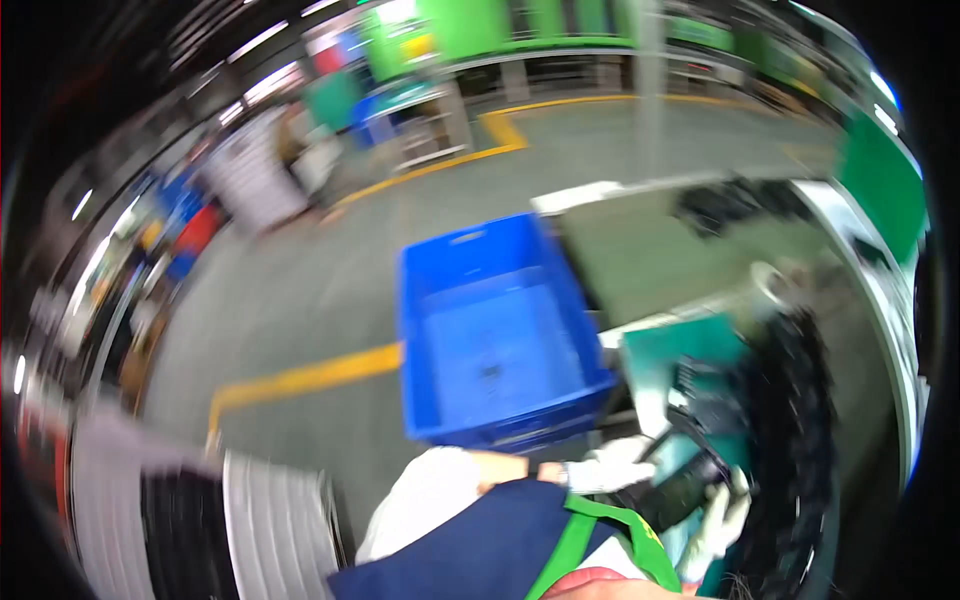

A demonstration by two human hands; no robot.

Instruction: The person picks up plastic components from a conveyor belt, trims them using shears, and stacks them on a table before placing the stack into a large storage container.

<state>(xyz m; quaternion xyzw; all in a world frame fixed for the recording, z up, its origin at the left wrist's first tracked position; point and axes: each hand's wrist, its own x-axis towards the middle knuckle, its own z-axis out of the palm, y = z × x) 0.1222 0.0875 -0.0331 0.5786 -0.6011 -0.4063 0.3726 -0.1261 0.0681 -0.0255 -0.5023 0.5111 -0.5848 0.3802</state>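
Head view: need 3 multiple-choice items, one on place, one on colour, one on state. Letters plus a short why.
1. Where does the crate stand relative to the workbench?
A. on the bench top
B. on the floor to the bench's left
C. behind the green wall panel

2. What colour is the crate?
A. blue
B. red
C. yellow

3. What are the hands doing?
A. both hang free
B. only the left hand holds something
C. both gloved hands are on a dark flat part

Answers:
1 B: the crate sits on the grey floor near the yellow line, left of the bench edge.
2 A: its walls and floor are plain blue.
3 C: the left hand and right hand, in white gloves, grip the dark flat part between them.
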